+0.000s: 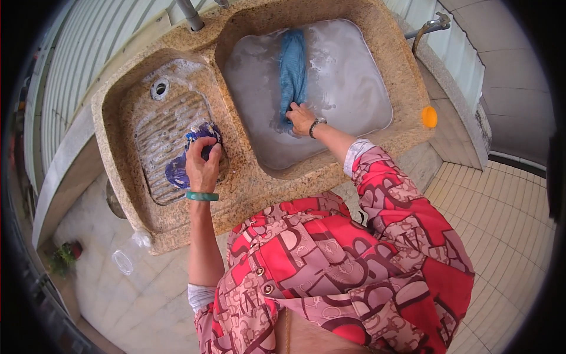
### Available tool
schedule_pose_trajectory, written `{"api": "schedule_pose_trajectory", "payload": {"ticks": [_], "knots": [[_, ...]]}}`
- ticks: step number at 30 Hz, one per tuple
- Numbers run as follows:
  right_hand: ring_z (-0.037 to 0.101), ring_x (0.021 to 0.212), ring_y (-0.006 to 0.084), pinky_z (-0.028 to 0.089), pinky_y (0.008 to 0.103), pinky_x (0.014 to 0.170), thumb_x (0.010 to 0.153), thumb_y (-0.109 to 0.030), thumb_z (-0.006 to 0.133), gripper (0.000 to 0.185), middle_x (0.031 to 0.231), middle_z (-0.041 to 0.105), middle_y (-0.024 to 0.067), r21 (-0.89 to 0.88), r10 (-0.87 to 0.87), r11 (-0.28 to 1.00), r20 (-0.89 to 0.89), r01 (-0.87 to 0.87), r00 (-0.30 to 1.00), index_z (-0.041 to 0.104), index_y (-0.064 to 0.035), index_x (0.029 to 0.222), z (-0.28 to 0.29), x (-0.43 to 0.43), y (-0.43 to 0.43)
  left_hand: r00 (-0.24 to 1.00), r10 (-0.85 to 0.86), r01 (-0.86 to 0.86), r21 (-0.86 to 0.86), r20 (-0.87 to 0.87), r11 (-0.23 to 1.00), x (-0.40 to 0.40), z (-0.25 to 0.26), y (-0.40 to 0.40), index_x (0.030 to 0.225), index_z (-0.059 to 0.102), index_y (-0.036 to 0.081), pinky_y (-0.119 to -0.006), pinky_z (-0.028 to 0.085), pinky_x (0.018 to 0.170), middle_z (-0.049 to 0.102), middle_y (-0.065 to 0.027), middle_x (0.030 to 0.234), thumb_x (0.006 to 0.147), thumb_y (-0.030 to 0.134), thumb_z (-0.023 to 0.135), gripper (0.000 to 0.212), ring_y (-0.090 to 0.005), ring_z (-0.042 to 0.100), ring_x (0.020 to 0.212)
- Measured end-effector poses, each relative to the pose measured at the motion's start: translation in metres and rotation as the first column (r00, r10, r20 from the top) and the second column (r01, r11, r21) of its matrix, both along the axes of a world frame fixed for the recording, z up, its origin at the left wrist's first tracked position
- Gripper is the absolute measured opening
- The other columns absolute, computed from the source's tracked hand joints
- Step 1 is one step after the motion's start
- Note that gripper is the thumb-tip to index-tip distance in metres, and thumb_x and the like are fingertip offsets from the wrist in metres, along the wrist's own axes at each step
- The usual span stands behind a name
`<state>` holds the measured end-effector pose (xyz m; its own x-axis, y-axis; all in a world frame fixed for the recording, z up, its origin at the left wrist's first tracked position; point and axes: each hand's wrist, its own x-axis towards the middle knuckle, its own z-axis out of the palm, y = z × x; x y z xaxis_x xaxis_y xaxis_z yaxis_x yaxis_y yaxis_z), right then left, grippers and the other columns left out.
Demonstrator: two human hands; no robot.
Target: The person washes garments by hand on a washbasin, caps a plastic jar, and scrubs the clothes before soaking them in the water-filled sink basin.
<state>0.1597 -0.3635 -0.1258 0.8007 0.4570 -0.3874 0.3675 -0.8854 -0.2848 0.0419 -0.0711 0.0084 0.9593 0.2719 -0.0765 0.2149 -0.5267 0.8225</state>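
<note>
My right hand [301,119] touches the near end of a long teal ribbed cloth [292,66], with its fingertips at the cloth's edge. The cloth floats in cloudy, sudsy water [353,84] that partly fills the large right basin of a speckled stone sink [283,177]. My left hand [203,163] rests over a bunched purple-and-white patterned cloth [177,170] on the wet, ribbed washboard [163,128] of the smaller left basin. Its thumb and index finger curl towards each other above the cloth; whether they pinch any of it is hidden.
An open drain hole [159,89] lies at the washboard's far end. A grey pipe [191,15] stands behind the sink. An orange cap [429,117] sits on the right rim, near a metal tap [437,23]. A clear plastic container [122,262] and a potted plant [65,256] are at lower left.
</note>
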Motion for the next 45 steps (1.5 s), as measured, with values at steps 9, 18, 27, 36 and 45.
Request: {"api": "schedule_pose_trajectory", "payload": {"ticks": [9,18,27,36,45], "knots": [[0.048,0.070,0.0130,0.042,0.0297,0.061,0.071,-0.011,0.070,0.024,0.072,0.050,0.0021,0.418,-0.012,0.906,-0.128,0.065,0.992,0.049,-0.0046,0.081,0.124,0.101,-0.014,1.000,-0.027,0.026,0.075,0.003,0.997,0.005,0.014,-0.007,0.090,0.063,0.005,-0.037,0.043,0.080,0.061,-0.0097,0.091,0.079,0.018,0.063,0.017,-0.0274,0.056,0.088],[0.053,0.061,0.0060,0.041,0.0180,0.047,0.079,-0.001,0.059,0.014,0.077,0.058,-0.0001,0.953,-0.350,-0.026,-0.290,0.300,0.891,0.055,-0.0083,0.091,0.277,0.115,-0.018,0.999,-0.032,0.031,0.059,0.010,0.998,-0.001,0.008,-0.001,0.090,0.062,0.007,-0.039,0.041,0.083,0.061,-0.0089,0.094,0.078,0.018,0.064,0.017,-0.0291,0.053,0.091],[0.055,0.065,0.0097,0.040,0.0240,0.050,0.084,-0.011,0.066,0.017,0.085,0.061,-0.0004,0.853,-0.320,-0.033,-0.502,0.520,0.803,0.053,-0.0105,0.096,0.199,0.127,-0.051,0.997,-0.052,0.045,0.127,0.054,0.991,-0.003,0.006,0.000,0.090,0.061,0.006,-0.039,0.042,0.084,0.062,-0.0092,0.099,0.078,0.015,0.064,0.016,-0.0292,0.054,0.094],[0.063,0.090,0.0256,0.056,0.0378,0.061,0.075,-0.016,0.066,0.030,0.096,0.062,0.0155,0.034,-0.829,0.546,-0.127,0.837,0.545,0.060,0.0000,0.099,-0.004,0.063,-0.116,0.993,-0.076,0.048,0.264,0.095,0.963,-0.005,0.004,-0.003,0.087,0.061,0.006,-0.038,0.042,0.084,0.062,-0.0089,0.100,0.074,0.010,0.067,0.015,-0.0293,0.054,0.094],[0.060,0.061,0.0178,0.046,0.0282,0.040,0.073,-0.015,0.067,0.036,0.084,0.063,0.0093,0.093,-0.785,0.490,-0.386,0.867,0.485,0.059,0.0025,0.103,0.033,0.058,-0.097,0.974,-0.137,0.223,0.672,-0.180,0.706,-0.029,0.009,0.001,0.107,0.059,0.021,-0.067,0.015,0.099,0.039,-0.0038,0.138,0.074,0.025,0.070,0.036,-0.0283,0.030,0.131]]}}
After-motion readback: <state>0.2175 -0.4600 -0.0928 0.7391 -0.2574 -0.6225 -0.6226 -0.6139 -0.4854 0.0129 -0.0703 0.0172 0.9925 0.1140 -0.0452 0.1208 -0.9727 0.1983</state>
